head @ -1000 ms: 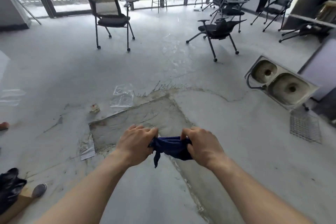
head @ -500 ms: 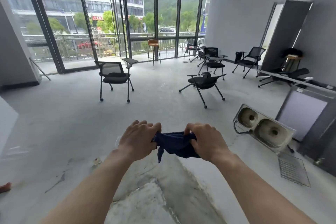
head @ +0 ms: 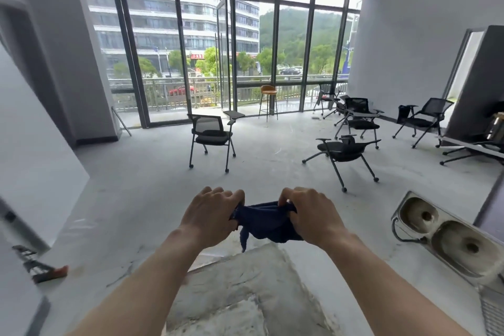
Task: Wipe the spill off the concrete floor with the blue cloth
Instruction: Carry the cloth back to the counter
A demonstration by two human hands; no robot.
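The dark blue cloth (head: 266, 222) is bunched up and held in the air at chest height, between both hands. My left hand (head: 208, 215) grips its left end and my right hand (head: 313, 217) grips its right end; a loose corner hangs down below. Beneath my arms lies a rough, darker patch of the concrete floor (head: 245, 292). I cannot make out any wet spill on it from here.
A steel double sink (head: 447, 237) lies tilted on the floor at the right. Black wheeled chairs stand ahead: one in the middle (head: 211, 136), one further right (head: 343, 151), more by the right wall. A white panel (head: 32, 161) leans at the left.
The view has tilted up from the floor to the room and windows. Both hands keep hold of the cloth and stay together in front of me.
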